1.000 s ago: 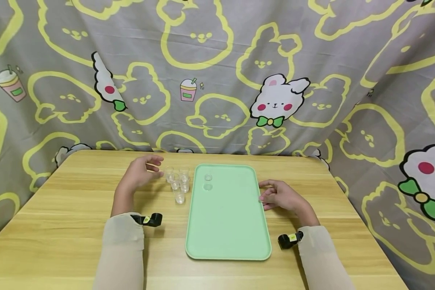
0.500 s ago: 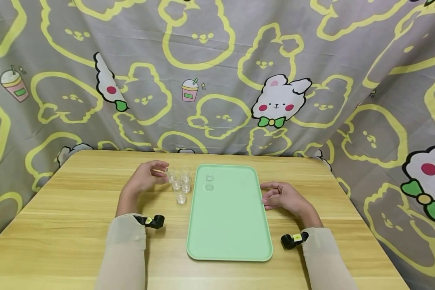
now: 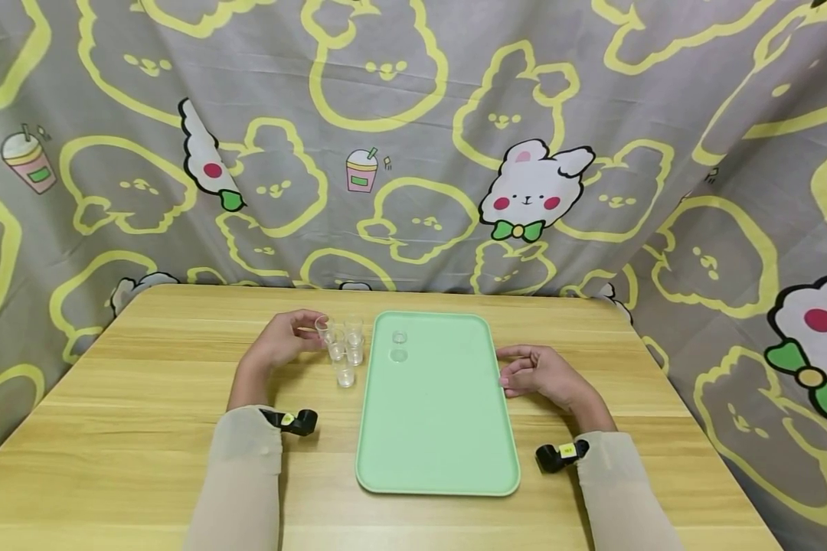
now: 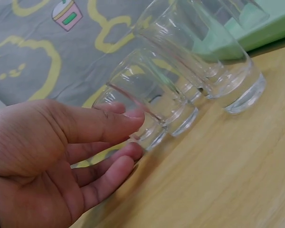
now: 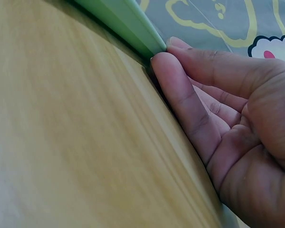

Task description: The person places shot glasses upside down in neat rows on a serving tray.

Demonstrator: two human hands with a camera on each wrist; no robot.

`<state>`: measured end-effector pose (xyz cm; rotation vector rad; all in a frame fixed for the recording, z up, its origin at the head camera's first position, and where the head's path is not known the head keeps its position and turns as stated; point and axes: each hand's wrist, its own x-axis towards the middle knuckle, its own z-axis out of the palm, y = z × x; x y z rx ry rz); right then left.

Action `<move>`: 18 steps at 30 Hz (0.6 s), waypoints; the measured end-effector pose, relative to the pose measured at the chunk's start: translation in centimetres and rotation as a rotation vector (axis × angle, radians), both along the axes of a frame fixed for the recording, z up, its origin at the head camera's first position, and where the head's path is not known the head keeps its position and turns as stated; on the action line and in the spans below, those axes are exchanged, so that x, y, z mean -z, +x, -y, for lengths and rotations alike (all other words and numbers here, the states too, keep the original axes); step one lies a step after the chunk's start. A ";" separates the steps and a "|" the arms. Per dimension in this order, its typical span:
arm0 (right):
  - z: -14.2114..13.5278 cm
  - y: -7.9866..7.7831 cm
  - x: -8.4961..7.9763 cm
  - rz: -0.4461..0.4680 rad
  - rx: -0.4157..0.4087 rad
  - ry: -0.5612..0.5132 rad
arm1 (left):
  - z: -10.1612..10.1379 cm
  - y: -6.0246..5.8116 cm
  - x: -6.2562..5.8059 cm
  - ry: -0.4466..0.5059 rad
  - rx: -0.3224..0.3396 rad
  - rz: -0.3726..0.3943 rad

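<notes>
Several small clear shot glasses stand in a cluster on the table left of the tray, such as the front one (image 3: 345, 375). My left hand (image 3: 292, 337) is at the back left of the cluster; its thumb and fingers pinch the leftmost shot glass (image 4: 142, 90), some fingers hidden behind it. A light green tray (image 3: 437, 428) lies lengthwise in the middle. On its far left part sits one shot glass (image 3: 399, 346), its wider ring at the bottom, as if upside down. My right hand (image 3: 540, 379) rests at the tray's right edge, fingertips (image 5: 168, 69) touching the rim.
The wooden table (image 3: 145, 428) runs back to a grey patterned curtain (image 3: 413, 252) that hangs behind it and on the right. The other shot glasses (image 4: 244, 95) stand close beside the held one. A black wrist camera (image 3: 306, 422) sits on each sleeve.
My left hand has moved right to the cluster and its fingers have come around the leftmost shot glass. The right hand stays at the tray's edge.
</notes>
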<state>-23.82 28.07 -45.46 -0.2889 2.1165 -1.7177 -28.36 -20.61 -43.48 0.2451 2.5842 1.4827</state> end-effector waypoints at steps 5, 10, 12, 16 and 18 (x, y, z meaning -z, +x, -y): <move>-0.1 0.0 0.1 -0.009 -0.007 -0.003 | -0.2 -0.1 0.2 -0.005 -0.021 0.003; 0.0 0.0 0.1 -0.005 -0.003 -0.017 | -0.3 0.0 0.0 -0.024 -0.063 -0.002; 0.0 0.0 0.1 -0.001 0.003 -0.021 | -0.2 0.1 -0.1 -0.025 -0.092 -0.010; -0.1 0.1 0.0 0.010 0.003 -0.027 | 0.0 0.3 -0.3 -0.023 -0.150 -0.059; 0.0 0.1 0.0 0.013 -0.002 -0.030 | 0.1 0.4 -0.5 -0.027 -0.178 -0.095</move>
